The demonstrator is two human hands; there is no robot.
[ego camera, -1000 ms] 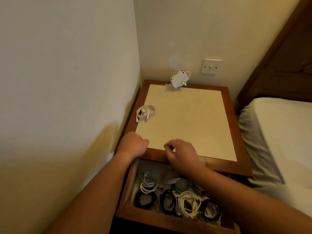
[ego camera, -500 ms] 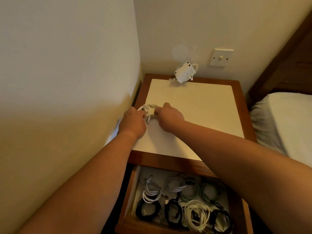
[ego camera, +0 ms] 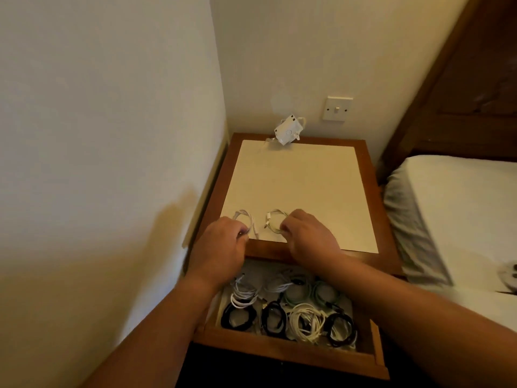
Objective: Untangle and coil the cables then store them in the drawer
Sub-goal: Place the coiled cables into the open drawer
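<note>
Fingers of the left hand point(ego camera: 221, 247) curl round a white coil point(ego camera: 244, 219), and the right hand point(ego camera: 310, 239) pinches a pale greenish coil point(ego camera: 275, 222) just beside it, both at the near edge of the nightstand point(ego camera: 293, 186) (fingertips mostly hidden). The storing step seems in hand. Next, each coil needs lowering into the open drawer point(ego camera: 279, 351), into gaps among the stored coils point(ego camera: 305, 320), without springing loose.

Left hand point(ego camera: 221, 249) covers near side of small white cable coil point(ego camera: 245, 219); right hand point(ego camera: 310, 236) covers right side of pale green cable coil point(ego camera: 275, 224). Brown wooden table point(ego camera: 372, 219) edge hides back of wooden drawer point(ego camera: 279, 357). Grey object point(ego camera: 509, 277) on white bed point(ego camera: 461, 205) cut off at right, blurred.
</note>
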